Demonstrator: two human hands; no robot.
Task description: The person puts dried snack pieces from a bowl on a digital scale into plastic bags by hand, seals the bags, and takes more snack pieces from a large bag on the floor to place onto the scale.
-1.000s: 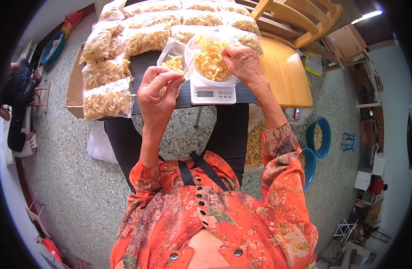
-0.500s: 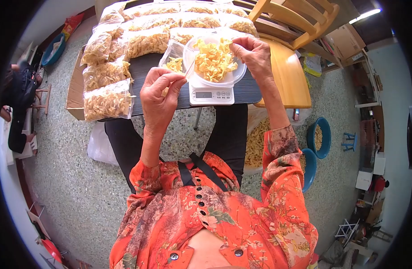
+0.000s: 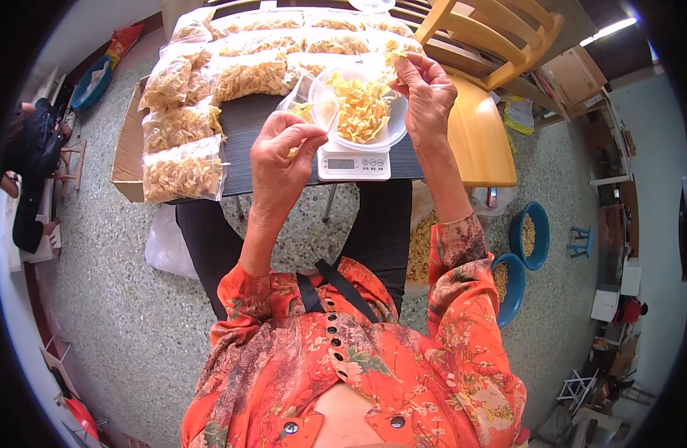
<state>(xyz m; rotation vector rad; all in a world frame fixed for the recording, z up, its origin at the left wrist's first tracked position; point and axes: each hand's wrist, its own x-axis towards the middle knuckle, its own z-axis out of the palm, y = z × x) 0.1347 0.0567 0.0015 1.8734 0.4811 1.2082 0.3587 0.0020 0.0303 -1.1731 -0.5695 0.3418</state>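
One dark table [image 3: 242, 127] with a finely lined top fills the upper middle of my remote feed, and one smooth wooden chair [image 3: 481, 142] stands beside it on the right. I count three round blue basins [image 3: 546, 250] on the floor, two at right and one at far left. Clear filled bags [image 3: 183, 173], at least ten though overlaps stop me counting exactly, line the far and left sides, plump and crinkled; the nearest lies with its long axis running left to right. One round, whitish bowl [image 3: 400, 123] sits on one white scale [image 3: 353, 166], whose display faces the wearer, its digits too small for me to read. Just left of the bowl is one clear, thin open bag [image 3: 326, 104], its mouth gaping toward the bowl; the wearer's left hand [image 3: 287, 153] partly hides it, so I cannot tell its long axis. That hand pinches the bag's edge between thumb and forefinger. I see the right hand [image 3: 429, 97] above the bowl's right rim, fingertips nearly together on a few pale yellow strips, curled and dry like the heap in the bowl.
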